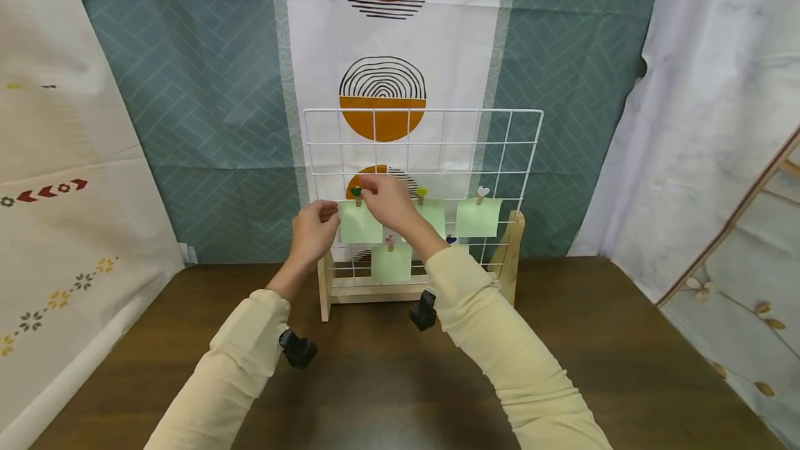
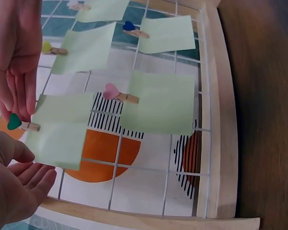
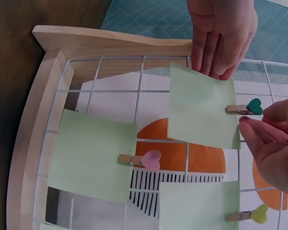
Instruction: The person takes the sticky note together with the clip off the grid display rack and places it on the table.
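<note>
A pale green sticky note (image 1: pixel 360 223) hangs at the left of a white wire grid (image 1: pixel 442 144), under a small wooden clothespin (image 3: pixel 237 109) with a green heart (image 3: pixel 254 106). My left hand (image 1: pixel 314 231) pinches the note's outer edge, thumb in front and fingers partly behind, as the left wrist view shows. Close beside the green heart is my right hand (image 1: pixel 390 203). Its thumb and fingertips are bent loosely around the clip's end, with a small gap between them, and the heart shows whole.
More green notes hang from clothespins with yellow (image 1: pixel 421 192), white (image 1: pixel 483 192), pink (image 3: pixel 150 160) and blue (image 2: pixel 128 26) hearts. A wooden stand (image 1: pixel 511 255) holds the grid on a dark brown table (image 1: pixel 375 373). Patterned cloth (image 1: pixel 206 89) hangs behind.
</note>
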The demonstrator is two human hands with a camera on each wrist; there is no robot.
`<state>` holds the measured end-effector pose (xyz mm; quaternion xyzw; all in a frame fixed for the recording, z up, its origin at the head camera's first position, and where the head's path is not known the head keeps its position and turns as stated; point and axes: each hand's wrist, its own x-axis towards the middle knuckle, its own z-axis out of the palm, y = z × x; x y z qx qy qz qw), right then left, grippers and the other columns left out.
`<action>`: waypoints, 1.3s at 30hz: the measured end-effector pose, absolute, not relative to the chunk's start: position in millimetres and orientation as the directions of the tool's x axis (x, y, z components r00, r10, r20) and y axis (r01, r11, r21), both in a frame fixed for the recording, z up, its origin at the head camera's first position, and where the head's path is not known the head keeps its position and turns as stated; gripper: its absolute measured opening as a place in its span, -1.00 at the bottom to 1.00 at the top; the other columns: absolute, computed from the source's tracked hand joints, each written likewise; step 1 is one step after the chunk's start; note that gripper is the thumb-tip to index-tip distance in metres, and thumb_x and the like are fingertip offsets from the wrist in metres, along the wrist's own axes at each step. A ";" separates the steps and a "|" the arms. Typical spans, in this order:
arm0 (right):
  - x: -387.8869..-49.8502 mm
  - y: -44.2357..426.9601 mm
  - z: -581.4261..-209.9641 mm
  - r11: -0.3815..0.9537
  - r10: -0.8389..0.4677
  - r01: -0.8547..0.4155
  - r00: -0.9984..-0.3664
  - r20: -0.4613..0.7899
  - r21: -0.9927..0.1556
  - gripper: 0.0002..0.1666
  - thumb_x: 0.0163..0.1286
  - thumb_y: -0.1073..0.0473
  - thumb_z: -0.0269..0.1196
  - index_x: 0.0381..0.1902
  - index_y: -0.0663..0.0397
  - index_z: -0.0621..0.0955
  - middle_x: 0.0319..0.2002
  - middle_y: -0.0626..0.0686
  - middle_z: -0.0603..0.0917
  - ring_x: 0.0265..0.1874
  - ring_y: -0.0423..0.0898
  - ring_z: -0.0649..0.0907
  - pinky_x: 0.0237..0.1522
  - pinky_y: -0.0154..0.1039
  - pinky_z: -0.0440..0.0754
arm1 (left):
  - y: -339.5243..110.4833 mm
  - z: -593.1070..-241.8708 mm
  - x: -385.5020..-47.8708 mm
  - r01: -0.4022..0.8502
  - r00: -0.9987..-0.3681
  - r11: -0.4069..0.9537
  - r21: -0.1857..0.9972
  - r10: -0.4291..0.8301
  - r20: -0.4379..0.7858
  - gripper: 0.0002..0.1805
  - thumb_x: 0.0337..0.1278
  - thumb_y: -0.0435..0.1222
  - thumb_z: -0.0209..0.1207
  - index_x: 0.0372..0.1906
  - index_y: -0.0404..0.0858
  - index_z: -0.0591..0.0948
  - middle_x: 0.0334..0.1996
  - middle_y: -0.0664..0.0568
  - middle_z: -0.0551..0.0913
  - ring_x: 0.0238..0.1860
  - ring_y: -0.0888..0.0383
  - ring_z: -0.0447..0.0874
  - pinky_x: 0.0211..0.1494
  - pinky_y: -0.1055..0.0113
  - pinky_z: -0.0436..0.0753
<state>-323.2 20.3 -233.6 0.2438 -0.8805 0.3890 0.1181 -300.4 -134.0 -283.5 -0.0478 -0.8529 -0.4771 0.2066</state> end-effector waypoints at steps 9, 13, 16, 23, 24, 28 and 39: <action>-329.6 14.8 -226.5 0.636 -0.348 -0.498 -0.867 0.358 -0.589 -0.62 0.44 0.23 0.16 0.17 0.22 0.58 0.05 0.09 0.66 0.07 -0.05 0.61 0.05 -0.25 0.52 | -131.3 -282.3 -305.3 0.241 -0.907 0.483 0.842 -0.197 0.373 -0.75 0.21 -0.44 0.11 -0.05 -0.50 0.57 -0.11 -0.32 0.63 -0.07 -0.16 0.62 -0.04 0.08 0.58; -332.3 13.2 -228.1 0.656 -0.350 -0.492 -0.870 0.347 -0.572 -0.63 0.43 0.18 0.19 0.14 0.17 0.61 0.01 0.07 0.68 0.05 -0.07 0.62 0.02 -0.26 0.54 | -132.1 -284.3 -306.5 0.236 -0.908 0.469 0.851 -0.205 0.365 -0.75 0.19 -0.45 0.12 -0.06 -0.50 0.57 -0.14 -0.31 0.63 -0.11 -0.14 0.64 -0.08 0.11 0.60; -334.4 12.7 -230.3 0.683 -0.353 -0.494 -0.868 0.348 -0.539 -0.65 0.43 0.15 0.20 0.11 0.14 0.64 0.00 0.06 0.69 0.02 -0.07 0.63 -0.01 -0.27 0.55 | -131.9 -285.5 -306.7 0.234 -0.912 0.462 0.855 -0.200 0.358 -0.77 0.25 -0.40 0.11 -0.07 -0.48 0.56 -0.15 -0.29 0.63 -0.13 -0.13 0.64 -0.09 0.13 0.60; -335.1 12.2 -231.3 0.690 -0.333 -0.492 -0.867 0.372 -0.530 -0.70 0.42 0.15 0.21 0.03 0.12 0.68 -0.09 0.05 0.72 -0.14 -0.09 0.67 -0.17 -0.31 0.56 | -127.7 -283.1 -308.3 0.262 -0.898 0.468 0.844 -0.203 0.391 -0.77 0.35 -0.30 0.10 -0.13 -0.42 0.58 -0.25 -0.21 0.62 -0.24 -0.07 0.60 -0.17 0.19 0.56; -335.4 12.1 -231.5 0.686 -0.330 -0.490 -0.868 0.371 -0.537 -0.70 0.42 0.15 0.21 0.03 0.12 0.68 -0.09 0.05 0.72 -0.19 -0.10 0.68 -0.22 -0.32 0.56 | -127.1 -282.9 -308.8 0.266 -0.894 0.471 0.841 -0.205 0.398 -0.78 0.35 -0.30 0.10 -0.13 -0.42 0.58 -0.26 -0.20 0.62 -0.25 -0.06 0.59 -0.19 0.21 0.55; -335.8 12.2 -232.1 0.674 -0.318 -0.475 -0.878 0.359 -0.565 -0.70 0.42 0.16 0.20 0.03 0.12 0.68 -0.11 0.05 0.73 -0.41 -0.14 0.68 -0.38 -0.36 0.54 | -125.5 -282.0 -309.3 0.275 -0.884 0.483 0.831 -0.213 0.417 -0.80 0.35 -0.32 0.11 -0.15 -0.41 0.59 -0.28 -0.19 0.63 -0.26 -0.03 0.57 -0.23 0.27 0.51; -337.9 12.6 -231.4 0.725 -0.327 -0.509 -0.847 0.419 -0.464 -0.78 0.36 0.20 0.27 -0.09 0.12 0.73 -0.19 0.01 0.75 -0.18 -0.12 0.68 -0.21 -0.33 0.57 | -125.6 -282.1 -311.1 0.291 -0.871 0.491 0.821 -0.218 0.440 -0.82 0.33 -0.34 0.12 -0.18 -0.42 0.60 -0.30 -0.21 0.63 -0.27 -0.04 0.57 -0.27 0.30 0.47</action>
